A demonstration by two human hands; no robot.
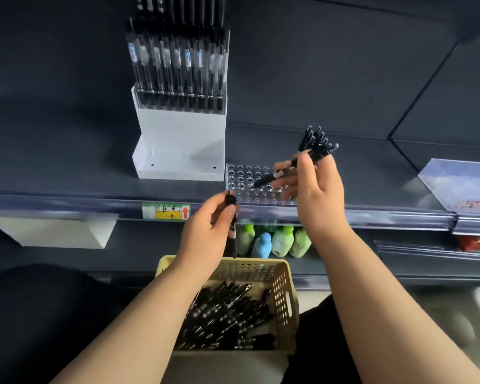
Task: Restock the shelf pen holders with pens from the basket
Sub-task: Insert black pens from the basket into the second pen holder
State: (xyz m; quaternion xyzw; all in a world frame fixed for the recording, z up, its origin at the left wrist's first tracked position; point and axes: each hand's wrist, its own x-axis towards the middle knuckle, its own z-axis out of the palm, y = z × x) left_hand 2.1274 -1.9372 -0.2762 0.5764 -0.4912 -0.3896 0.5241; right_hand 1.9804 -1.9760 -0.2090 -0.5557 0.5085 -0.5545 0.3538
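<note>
Pinching one black pen (275,174) between thumb and fingers of the right hand (313,189), tip slanted down over the clear perforated holder (247,187) at centre frame; gripping a bundle of pens (315,138) in the same hand, sticking up above it. Holding another pen (232,245) upright in the curled fingers of the left hand (208,234), in front of the shelf edge (372,214). Heaped in the beige basket (284,300) at bottom centre, many more pens (227,317). At upper left, a white holder (178,134) full of pens
</note>
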